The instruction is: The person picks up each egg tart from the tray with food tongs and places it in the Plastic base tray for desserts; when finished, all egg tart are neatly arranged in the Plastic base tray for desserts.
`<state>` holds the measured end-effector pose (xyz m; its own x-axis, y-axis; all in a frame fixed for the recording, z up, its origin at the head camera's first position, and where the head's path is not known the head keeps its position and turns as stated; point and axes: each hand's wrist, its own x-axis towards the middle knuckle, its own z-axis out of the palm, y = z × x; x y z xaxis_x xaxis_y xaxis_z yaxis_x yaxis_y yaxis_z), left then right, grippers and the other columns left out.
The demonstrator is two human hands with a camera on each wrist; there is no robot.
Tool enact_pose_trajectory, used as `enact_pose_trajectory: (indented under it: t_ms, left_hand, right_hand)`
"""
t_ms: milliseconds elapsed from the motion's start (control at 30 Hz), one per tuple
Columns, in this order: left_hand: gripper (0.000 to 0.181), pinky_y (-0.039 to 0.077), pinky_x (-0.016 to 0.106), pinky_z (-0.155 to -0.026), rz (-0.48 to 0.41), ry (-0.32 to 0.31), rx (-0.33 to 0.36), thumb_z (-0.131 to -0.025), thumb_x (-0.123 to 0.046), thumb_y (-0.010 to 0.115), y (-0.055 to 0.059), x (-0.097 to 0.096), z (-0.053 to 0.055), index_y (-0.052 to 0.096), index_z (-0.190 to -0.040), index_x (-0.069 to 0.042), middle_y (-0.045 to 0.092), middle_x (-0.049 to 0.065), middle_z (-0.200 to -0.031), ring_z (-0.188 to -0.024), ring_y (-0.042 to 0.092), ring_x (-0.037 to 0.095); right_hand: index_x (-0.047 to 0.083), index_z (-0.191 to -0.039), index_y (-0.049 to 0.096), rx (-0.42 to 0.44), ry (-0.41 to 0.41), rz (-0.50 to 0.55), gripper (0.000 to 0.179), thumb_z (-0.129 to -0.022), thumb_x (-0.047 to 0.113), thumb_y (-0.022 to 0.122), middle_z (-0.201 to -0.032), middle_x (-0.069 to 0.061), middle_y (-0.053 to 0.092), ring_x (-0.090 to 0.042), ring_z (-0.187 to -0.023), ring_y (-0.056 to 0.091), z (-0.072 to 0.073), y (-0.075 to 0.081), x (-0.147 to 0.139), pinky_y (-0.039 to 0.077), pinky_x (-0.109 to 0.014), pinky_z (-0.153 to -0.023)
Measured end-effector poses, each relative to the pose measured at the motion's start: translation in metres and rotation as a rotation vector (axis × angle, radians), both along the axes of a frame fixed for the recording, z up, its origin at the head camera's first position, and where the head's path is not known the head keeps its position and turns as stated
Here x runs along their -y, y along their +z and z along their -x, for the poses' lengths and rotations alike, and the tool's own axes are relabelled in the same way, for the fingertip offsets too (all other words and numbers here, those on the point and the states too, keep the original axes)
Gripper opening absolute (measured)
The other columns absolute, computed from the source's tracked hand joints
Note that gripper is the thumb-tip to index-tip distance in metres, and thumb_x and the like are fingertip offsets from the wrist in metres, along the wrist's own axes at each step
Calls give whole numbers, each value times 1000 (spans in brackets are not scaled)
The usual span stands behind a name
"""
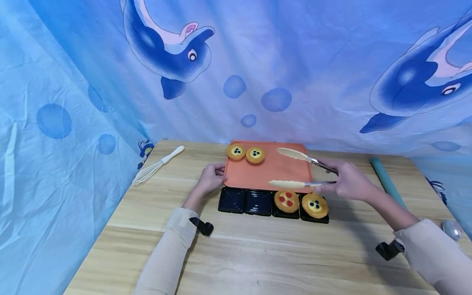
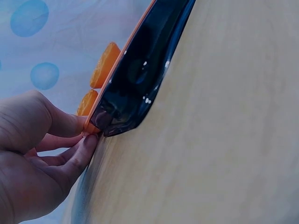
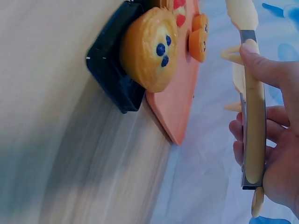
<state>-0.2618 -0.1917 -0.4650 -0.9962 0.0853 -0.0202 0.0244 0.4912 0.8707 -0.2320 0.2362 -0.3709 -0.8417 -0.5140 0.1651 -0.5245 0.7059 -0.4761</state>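
My left hand [image 1: 211, 178] pinches the left edge of an orange tray [image 2: 103, 91] between thumb and fingers. Two tarts with dark blue berries, one [image 1: 236, 152] beside the other [image 1: 255, 155], sit at the tray's far left. In my right hand [image 1: 346, 181] is a pair of tongs [image 3: 254, 121], spread wide above the tray's right part with nothing between their tips. Along the tray's near edge runs a row of black square containers [image 1: 258, 203]. The two right ones hold a red-berry tart [image 1: 286, 201] and a blue-berry tart [image 3: 148, 50].
A whisk [image 1: 156, 166] with a white handle lies at the table's left. Toward the right lie a teal roll [image 1: 387, 182] and, by the edge, a small shiny round object [image 1: 451, 230]. Blue dolphin-printed cloth [image 1: 250, 61] hangs behind the wooden table [image 1: 250, 254].
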Motion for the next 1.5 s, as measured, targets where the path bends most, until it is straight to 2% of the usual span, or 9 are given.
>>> enact_pose_trajectory:
  t_ms: [133, 267, 367, 867, 1067, 1167, 1300, 1400, 1500]
  left_hand:
    - [49, 53, 36, -85, -1, 3, -9, -88, 5, 65, 1, -1, 2, 55, -135, 9, 62, 19, -114, -102, 61, 29]
    - [48, 53, 36, -86, 2, 8, 2, -88, 5, 66, 2, -2, 2, 55, -135, 8, 62, 18, -114, -102, 61, 29]
    - [49, 53, 36, -86, 3, 7, 9, -88, 4, 65, 4, -3, 2, 55, -135, 8, 62, 18, -114, -103, 60, 29]
    - [48, 54, 35, -85, 6, 5, -11, -88, 5, 65, 1, -3, 3, 55, -135, 9, 63, 18, -113, -102, 62, 29]
    - [48, 53, 36, -85, 6, 8, -14, -87, 5, 66, 1, -3, 3, 56, -134, 8, 64, 18, -112, -101, 62, 29]
    - [47, 53, 36, -85, 4, 8, -19, -87, 5, 66, 2, -3, 2, 56, -133, 9, 64, 19, -112, -101, 62, 29]
    - [47, 53, 35, -85, 2, 8, -17, -87, 5, 65, 3, -2, 0, 55, -134, 10, 63, 19, -113, -101, 62, 29]
    - [48, 53, 35, -85, -1, 6, -14, -87, 6, 65, 4, -2, -1, 55, -134, 10, 63, 20, -113, -101, 61, 30]
    - [47, 53, 35, -84, -3, 11, -12, -87, 6, 65, 4, -2, -1, 56, -134, 9, 62, 20, -113, -101, 61, 30]
  right_hand:
    - [4, -148, 46, 10, -15, -19, 89, -78, 42, 84, -129, -26, 60, -14, -46, 43, 22, -1, 11, 38, -35, -52]
    - [10, -152, 41, 40, -11, -43, 88, -80, 41, 83, -83, -17, 68, -9, -41, 20, 42, -4, 26, 29, -30, -44]
    - [11, -152, 42, 46, -1, -35, 86, -81, 36, 83, -50, 0, 40, -10, -41, 17, 56, -7, 38, 24, -29, -42]
    - [10, -151, 44, 90, -22, -72, 84, -81, 36, 83, -49, 6, 21, -12, -44, 13, 90, -24, 84, 20, -28, -43]
    - [11, -149, 46, 79, -20, -81, 80, -81, 33, 83, -50, -9, 44, -12, -43, 17, 90, -28, 87, 26, -30, -43]
    - [11, -147, 51, 62, -26, -85, 74, -83, 30, 82, -81, -22, 68, -12, -41, 18, 90, -33, 87, 26, -29, -41]
    - [10, -141, 57, 26, -58, -104, 64, -84, 28, 80, -81, -21, 69, -11, -41, 19, 89, -38, 88, 24, -28, -40]
    - [9, -138, 60, -1, -76, -114, 60, -85, 30, 79, -49, -8, 46, -11, -43, 18, 89, -40, 88, 21, -29, -42]
    - [10, -137, 62, -15, -81, -108, 59, -84, 32, 80, -45, 2, 31, -12, -45, 15, 89, -41, 90, 18, -29, -43]
